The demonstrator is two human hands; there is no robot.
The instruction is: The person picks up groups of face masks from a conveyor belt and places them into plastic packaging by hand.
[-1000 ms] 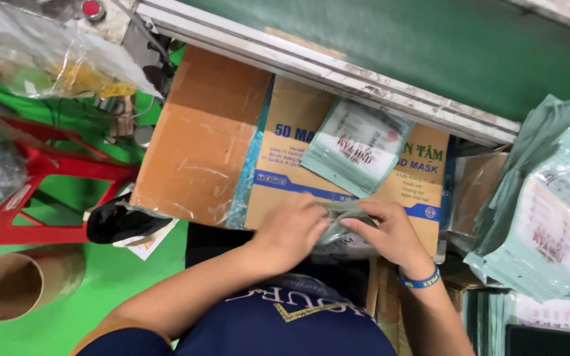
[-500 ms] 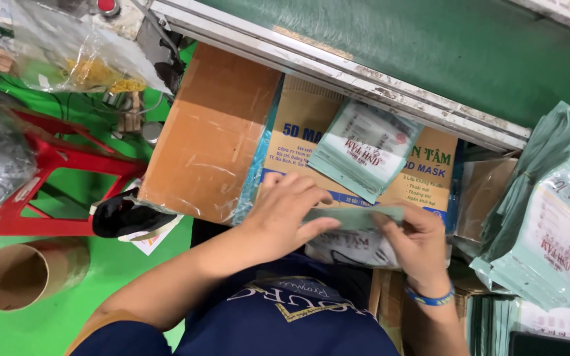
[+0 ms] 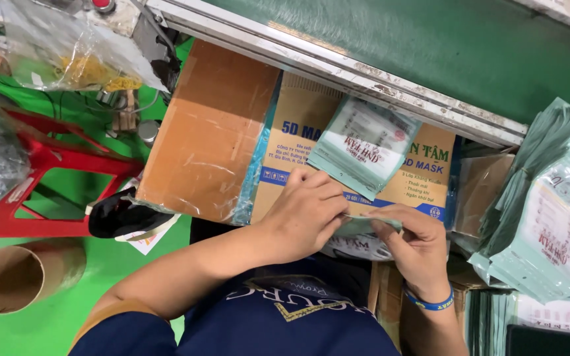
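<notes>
Mask packet (image 3: 364,227), pale green: pinched at its near edge between left hand (image 3: 308,214) and right hand (image 3: 417,247), over printed carton (image 3: 298,142). One filled packet (image 3: 364,148) lies finished beyond; stacked pouches (image 3: 549,217) wait right.

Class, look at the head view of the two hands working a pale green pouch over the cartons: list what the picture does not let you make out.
- Pouch: mostly covered by the left hand and right hand; its contents cannot be told.
- Pouch stack: cut off by the right edge; its count is unclear.
- Clear bag: glare and creases blur what is inside.
- Cardboard tube: its far end is hidden by its own body.
</notes>
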